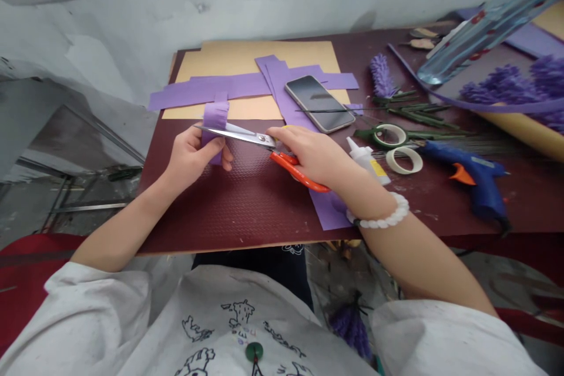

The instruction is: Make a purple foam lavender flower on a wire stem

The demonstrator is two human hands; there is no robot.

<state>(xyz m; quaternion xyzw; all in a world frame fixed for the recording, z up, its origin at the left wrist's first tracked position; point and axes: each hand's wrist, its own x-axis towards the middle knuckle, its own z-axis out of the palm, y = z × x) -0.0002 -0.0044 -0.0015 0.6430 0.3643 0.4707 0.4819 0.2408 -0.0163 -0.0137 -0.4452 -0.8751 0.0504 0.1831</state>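
A purple paper strip [215,113] with small cuts along its upper part is pinched between the thumb and fingers of my left hand [194,153]. My right hand [315,153] grips orange-handled scissors [304,175]. The scissor blades are parted and point left, lying across the strip just above my left thumb. Behind my hands, long purple strips [229,87] lie over yellow sheets [259,53]. One more purple strip [328,211] runs under my right forearm to the table's front edge.
On the dark red table [198,205], a phone [320,103], glue bottle [368,161], tape rolls [404,161] and blue glue gun [478,173] lie right of my hands. Farther right are purple flowers [506,85] and a clear bottle [489,23]. A wall [220,6] stands behind.
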